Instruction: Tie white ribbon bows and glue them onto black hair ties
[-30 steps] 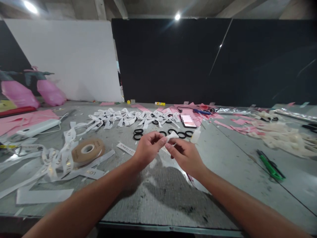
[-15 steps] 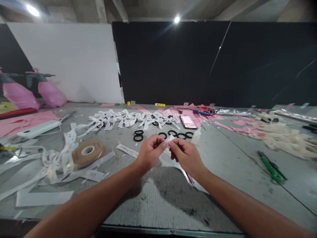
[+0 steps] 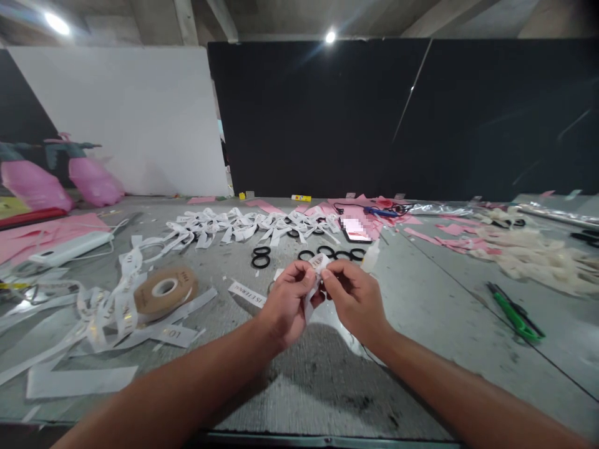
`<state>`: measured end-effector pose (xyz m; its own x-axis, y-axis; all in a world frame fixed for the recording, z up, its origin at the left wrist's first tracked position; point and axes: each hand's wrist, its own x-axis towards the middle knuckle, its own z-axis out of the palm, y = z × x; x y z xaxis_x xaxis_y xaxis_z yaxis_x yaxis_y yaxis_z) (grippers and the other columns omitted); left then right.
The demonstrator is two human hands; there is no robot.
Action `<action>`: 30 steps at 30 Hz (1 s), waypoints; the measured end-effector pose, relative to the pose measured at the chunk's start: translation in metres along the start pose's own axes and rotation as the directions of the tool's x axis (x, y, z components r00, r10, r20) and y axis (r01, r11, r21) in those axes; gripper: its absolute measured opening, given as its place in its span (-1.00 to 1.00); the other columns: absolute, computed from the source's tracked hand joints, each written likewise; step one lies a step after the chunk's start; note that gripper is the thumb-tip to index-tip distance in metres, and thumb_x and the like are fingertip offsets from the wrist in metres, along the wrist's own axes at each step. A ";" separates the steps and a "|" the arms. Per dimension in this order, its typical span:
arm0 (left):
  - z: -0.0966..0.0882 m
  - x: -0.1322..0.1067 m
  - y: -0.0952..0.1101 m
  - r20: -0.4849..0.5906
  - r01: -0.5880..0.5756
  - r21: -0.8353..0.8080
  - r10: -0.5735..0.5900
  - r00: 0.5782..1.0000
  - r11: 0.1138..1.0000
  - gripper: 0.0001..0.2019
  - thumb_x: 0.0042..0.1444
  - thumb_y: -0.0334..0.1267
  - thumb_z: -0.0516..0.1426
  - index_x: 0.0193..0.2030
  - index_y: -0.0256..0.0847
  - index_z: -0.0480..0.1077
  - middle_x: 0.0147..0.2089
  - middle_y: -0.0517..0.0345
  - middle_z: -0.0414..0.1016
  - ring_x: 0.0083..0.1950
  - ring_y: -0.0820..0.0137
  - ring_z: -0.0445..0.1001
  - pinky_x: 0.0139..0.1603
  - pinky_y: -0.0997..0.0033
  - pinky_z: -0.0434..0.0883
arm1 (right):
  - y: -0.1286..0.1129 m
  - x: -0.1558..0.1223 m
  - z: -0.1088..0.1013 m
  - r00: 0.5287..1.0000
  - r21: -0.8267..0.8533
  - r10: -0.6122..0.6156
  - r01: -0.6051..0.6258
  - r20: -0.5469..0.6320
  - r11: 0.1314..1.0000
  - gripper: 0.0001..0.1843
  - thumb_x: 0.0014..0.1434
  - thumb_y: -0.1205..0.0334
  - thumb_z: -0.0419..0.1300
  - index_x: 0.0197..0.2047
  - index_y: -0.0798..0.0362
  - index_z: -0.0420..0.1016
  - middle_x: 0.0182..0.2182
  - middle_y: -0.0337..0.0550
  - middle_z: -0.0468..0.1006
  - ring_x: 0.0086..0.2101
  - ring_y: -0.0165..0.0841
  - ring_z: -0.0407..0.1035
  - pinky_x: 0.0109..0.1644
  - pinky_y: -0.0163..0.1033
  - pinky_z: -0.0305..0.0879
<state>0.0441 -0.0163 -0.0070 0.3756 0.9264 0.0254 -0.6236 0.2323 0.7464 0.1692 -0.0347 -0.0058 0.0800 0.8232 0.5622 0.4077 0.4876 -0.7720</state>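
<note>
A white ribbon (image 3: 319, 261) with dark printed letters is pinched between my two hands above the middle of the table. My left hand (image 3: 292, 296) closes thumb and fingers on it, and part of the ribbon hangs down past the palm. On its other side, my right hand (image 3: 353, 293) grips the ribbon's edge with thumb and forefinger. A ribbon tail (image 3: 247, 293) with printing sticks out left of my left hand. Just beyond my hands lie several black rings (image 3: 324, 251), with two more black rings (image 3: 261, 257) to the left. A small white bottle (image 3: 370, 255) stands behind my right hand.
At left lie a brown ribbon spool (image 3: 180, 293) and loose printed ribbon (image 3: 126, 305). Tied white bows (image 3: 243, 224) line the back, beside a phone (image 3: 354, 229). A green cutter (image 3: 517, 317) and cream fabric strips (image 3: 524, 255) are at right. Pink spray bottles (image 3: 93, 178) stand far left.
The ribbon between my hands has been turned, so its printed face shows and more of it hangs by my left palm. My right hand has shifted slightly; the view moved a little.
</note>
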 end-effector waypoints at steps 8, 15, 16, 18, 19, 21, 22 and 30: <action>-0.018 0.008 0.010 0.178 -0.165 0.297 0.115 0.977 0.941 -0.80 0.05 -0.15 0.28 -0.35 -0.25 0.45 -0.44 0.19 0.42 -0.44 0.54 0.29 -0.41 0.53 0.22 | 0.004 0.006 -0.011 0.968 -0.164 -0.223 0.239 0.113 0.957 -0.81 0.27 0.21 0.07 -0.39 0.01 0.36 -0.47 -0.18 0.43 -0.46 -0.37 0.33 -0.36 -0.24 0.26; -0.014 0.007 0.014 0.172 -0.275 0.500 0.217 0.961 0.821 -0.77 0.05 -0.11 0.26 -0.37 -0.25 0.44 -0.44 0.15 0.46 -0.43 0.48 0.36 -0.38 0.47 0.29 | 0.003 0.004 -0.010 0.986 -0.042 -0.088 0.095 0.142 0.995 -0.81 0.26 0.13 0.10 -0.36 0.02 0.38 -0.47 -0.19 0.43 -0.50 -0.39 0.33 -0.44 -0.28 0.27; -0.014 0.007 0.015 0.187 -0.309 0.542 0.246 0.951 0.781 -0.78 0.06 -0.12 0.25 -0.36 -0.25 0.44 -0.43 0.15 0.47 -0.42 0.46 0.38 -0.37 0.45 0.31 | 0.003 0.003 -0.009 0.989 -0.001 -0.040 0.040 0.142 0.999 -0.80 0.25 0.11 0.11 -0.34 0.03 0.38 -0.48 -0.20 0.43 -0.52 -0.40 0.32 -0.47 -0.29 0.26; -0.015 0.008 0.016 0.226 -0.374 0.631 0.299 0.927 0.680 -0.82 0.10 -0.16 0.21 -0.35 -0.24 0.43 -0.42 0.13 0.48 -0.39 0.43 0.41 -0.34 0.44 0.33 | 0.003 0.002 -0.009 0.989 0.053 0.034 -0.042 0.143 0.998 -0.78 0.24 0.07 0.13 -0.34 0.03 0.38 -0.51 -0.23 0.42 -0.55 -0.42 0.31 -0.51 -0.30 0.25; -0.016 0.008 0.017 0.242 -0.397 0.671 0.321 0.915 0.626 -0.84 0.12 -0.18 0.19 -0.35 -0.24 0.43 -0.41 0.12 0.49 -0.39 0.43 0.41 -0.34 0.43 0.33 | 0.003 0.002 -0.009 0.988 0.061 0.055 -0.064 0.144 0.996 -0.77 0.24 0.06 0.13 -0.34 0.04 0.38 -0.52 -0.23 0.42 -0.56 -0.42 0.31 -0.51 -0.31 0.24; -0.017 0.008 0.019 0.253 -0.416 0.733 0.351 0.901 0.538 -0.87 0.13 -0.22 0.17 -0.36 -0.24 0.42 -0.41 0.12 0.48 -0.40 0.43 0.40 -0.35 0.43 0.31 | 0.003 0.003 -0.009 0.988 0.042 0.064 -0.071 0.141 0.997 -0.76 0.24 0.07 0.13 -0.36 0.04 0.38 -0.53 -0.23 0.43 -0.56 -0.42 0.31 -0.50 -0.30 0.25; -0.017 0.008 0.019 0.243 -0.407 0.753 0.356 0.902 0.518 -0.87 0.12 -0.23 0.17 -0.37 -0.24 0.41 -0.43 0.14 0.46 -0.42 0.44 0.38 -0.38 0.44 0.29 | 0.003 0.003 -0.008 0.989 0.021 0.056 -0.060 0.136 0.998 -0.76 0.24 0.08 0.14 -0.37 0.05 0.39 -0.53 -0.22 0.43 -0.55 -0.42 0.31 -0.49 -0.30 0.25; -0.007 0.006 0.004 0.030 -0.193 0.414 0.199 0.980 0.890 -0.74 0.03 -0.13 0.24 -0.45 -0.23 0.28 -0.52 0.25 0.33 -0.48 0.51 0.28 -0.40 0.48 0.24 | 0.002 0.000 -0.004 0.999 -0.068 -0.026 0.028 0.033 0.997 -0.79 0.24 0.14 0.12 -0.41 0.03 0.37 -0.51 -0.19 0.46 -0.49 -0.38 0.37 -0.41 -0.26 0.30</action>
<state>0.0393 -0.0073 -0.0087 0.2649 0.9447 0.1933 -0.3435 -0.0948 0.9344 0.1732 -0.0351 -0.0064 0.0397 0.8193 0.5719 0.4705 0.4896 -0.7341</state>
